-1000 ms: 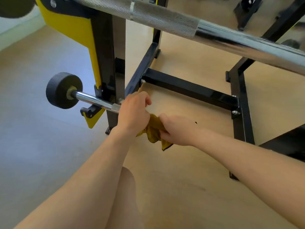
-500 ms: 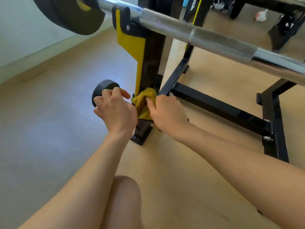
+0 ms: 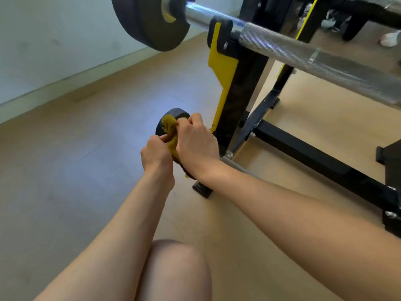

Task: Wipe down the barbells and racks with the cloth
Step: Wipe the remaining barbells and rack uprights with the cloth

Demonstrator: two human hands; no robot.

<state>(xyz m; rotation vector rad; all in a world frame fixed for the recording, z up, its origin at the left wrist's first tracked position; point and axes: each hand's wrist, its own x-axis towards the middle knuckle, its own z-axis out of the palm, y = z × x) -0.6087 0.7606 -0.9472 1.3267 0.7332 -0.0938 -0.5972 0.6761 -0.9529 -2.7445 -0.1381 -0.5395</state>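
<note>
Both grips have carried the yellow cloth (image 3: 170,128) away from the foot of the rack upright (image 3: 243,94), where it sat half a second back. It is now out at the small black plate (image 3: 181,112) low beside the rack. The right grip (image 3: 195,144) is curled over the bunched cloth and holds it against the plate's face. The left grip (image 3: 155,154) pinches the trailing end just below, at the plate's near edge. So the cloth is wadded between the two of them, touching the plate, low over the floor (image 3: 76,170).

From where I stand, the step in hand looks to be wiping that little plate. To do it well, I'd say the wad wants opening out a bit so more fabric meets the face. Then it needs a pass round the rim and in toward the hub, where grime would likely sit. The plate looks free to turn, so one grip could steady it while the other rubs.

The knurled barbell (image 3: 314,55) and its large plate (image 3: 147,22) hang close overhead, so the head wants minding on the way up. Whether those have been wiped I cannot tell.
</note>
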